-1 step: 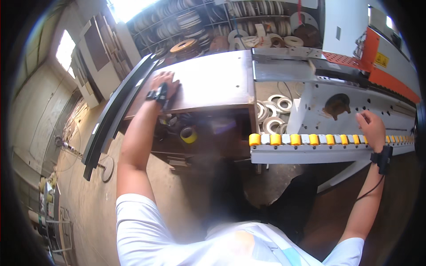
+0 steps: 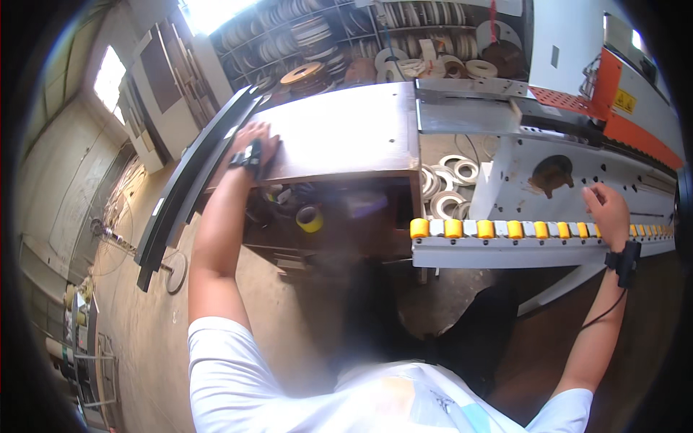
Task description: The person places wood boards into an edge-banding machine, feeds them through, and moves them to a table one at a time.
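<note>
One white-and-orange machine [image 2: 585, 159] stood to the right of the surface [image 2: 346, 130], and one rack [image 2: 289, 36] rose behind it, its rolls too many to count. The surface itself, a single pale wooden top over an open compartment, lay beneath the left hand [image 2: 256, 141]. What looked like two long dark strips [image 2: 184, 180] ran along its left end, probably put there within arm's reach; whether they touched it I cannot tell. One white rail [image 2: 505, 254] extended rightward from near its front corner, likely set low in front of the machine to bear long pieces. The left grip was spread flat, palm down at the surface's left end, closed on nothing visible, seemingly to steady or press. The right hand [image 2: 610, 209], well right of the surface, was at the rail; its grip was half-curled with nothing seen in it, and I cannot tell whether it had hold of the rail. One yellow tape roll [image 2: 309, 218] sat below the top. At least seven yellow rollers [image 2: 485, 229] showed between the surface and the right hand, presumably spaced for even support.
</note>
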Available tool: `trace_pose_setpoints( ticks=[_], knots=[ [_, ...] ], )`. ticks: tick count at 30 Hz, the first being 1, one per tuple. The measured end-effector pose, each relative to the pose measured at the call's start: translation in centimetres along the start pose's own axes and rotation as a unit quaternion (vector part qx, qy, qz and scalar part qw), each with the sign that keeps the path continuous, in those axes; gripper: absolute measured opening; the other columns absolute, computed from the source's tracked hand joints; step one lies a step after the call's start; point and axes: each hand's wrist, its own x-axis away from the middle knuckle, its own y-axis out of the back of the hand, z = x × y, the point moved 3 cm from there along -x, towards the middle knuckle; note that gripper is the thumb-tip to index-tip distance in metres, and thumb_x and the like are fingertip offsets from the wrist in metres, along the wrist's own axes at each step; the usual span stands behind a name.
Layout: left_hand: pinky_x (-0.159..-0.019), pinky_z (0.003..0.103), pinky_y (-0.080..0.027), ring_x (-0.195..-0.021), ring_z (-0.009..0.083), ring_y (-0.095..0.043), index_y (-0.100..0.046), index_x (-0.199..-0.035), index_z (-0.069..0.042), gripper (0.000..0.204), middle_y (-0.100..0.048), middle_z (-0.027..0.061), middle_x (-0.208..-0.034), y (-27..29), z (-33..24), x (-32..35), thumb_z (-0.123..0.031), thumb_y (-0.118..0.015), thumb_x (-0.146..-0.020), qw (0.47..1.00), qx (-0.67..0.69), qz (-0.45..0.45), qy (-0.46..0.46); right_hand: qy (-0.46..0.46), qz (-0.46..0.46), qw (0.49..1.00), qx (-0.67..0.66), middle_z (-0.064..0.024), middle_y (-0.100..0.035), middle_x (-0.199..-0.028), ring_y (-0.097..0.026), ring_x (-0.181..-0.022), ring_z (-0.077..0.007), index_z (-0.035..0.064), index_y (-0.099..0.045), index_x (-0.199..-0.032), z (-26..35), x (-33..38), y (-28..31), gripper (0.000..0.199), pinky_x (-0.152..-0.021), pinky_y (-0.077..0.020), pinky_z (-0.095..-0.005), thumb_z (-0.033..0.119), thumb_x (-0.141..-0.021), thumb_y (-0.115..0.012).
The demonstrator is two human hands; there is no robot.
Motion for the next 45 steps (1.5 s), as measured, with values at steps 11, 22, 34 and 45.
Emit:
trace_pose_setpoints(
  ticks=[11,22,34,45],
  knots=[
    [-0.117,0.061,-0.055,-0.142,0.0475,-0.066,-0.064,-0.155,-0.005,0.073,-0.068,0.0271,-0.154,-6.2,19.6,8.9,-0.062,-0.062,-0.11,0.952,0.04,0.089,0.291,-0.02,0.025,0.999,0.007,-0.0063,-0.073,-0.081,-0.071,-0.078,-0.0163,0.0021,-0.076,-0.105,-0.3,-0.1,0.1,0.042,-0.075,-0.0532,-0.0338,0.043,-0.113,-0.069],
    [-0.123,0.052,-0.048,-0.144,0.0473,-0.06,-0.06,-0.159,-0.002,0.064,-0.065,0.0287,-0.152,-3.5,12.3,10.0,-0.044,-0.07,-0.112,0.982,0.187,-0.026,0.006,-0.006,0.008,0.999,0.041,-0.0105,-0.08,-0.088,-0.078,-0.081,-0.0229,0.0039,-0.081,-0.109,1.4,0.5,0.6,0.044,-0.077,-0.0574,-0.0385,0.046,-0.109,-0.071],
    [-0.118,0.052,-0.052,-0.141,0.0447,-0.062,-0.067,-0.151,-0.009,0.051,-0.067,0.0205,-0.153,6.0,-6.2,9.2,-0.024,-0.08,-0.104,0.931,0.268,-0.098,-0.228,-0.028,0.006,0.995,0.098,-0.0127,-0.082,-0.095,-0.077,-0.088,-0.0306,0.0079,-0.085,-0.11,3.0,1.1,1.2,0.049,-0.079,-0.0584,-0.043,0.054,-0.107,-0.069],
    [-0.117,0.051,-0.056,-0.138,0.0435,-0.068,-0.074,-0.148,-0.006,0.044,-0.073,0.0214,-0.151,10.6,-22.3,2.2,-0.026,-0.076,-0.109,0.886,0.264,-0.092,-0.369,-0.04,0.001,0.991,0.125,-0.0128,-0.084,-0.098,-0.078,-0.091,-0.0278,0.011,-0.087,-0.113,2.6,1.0,1.3,0.051,-0.078,-0.0589,-0.0421,0.059,-0.105,-0.069]
  ],
)
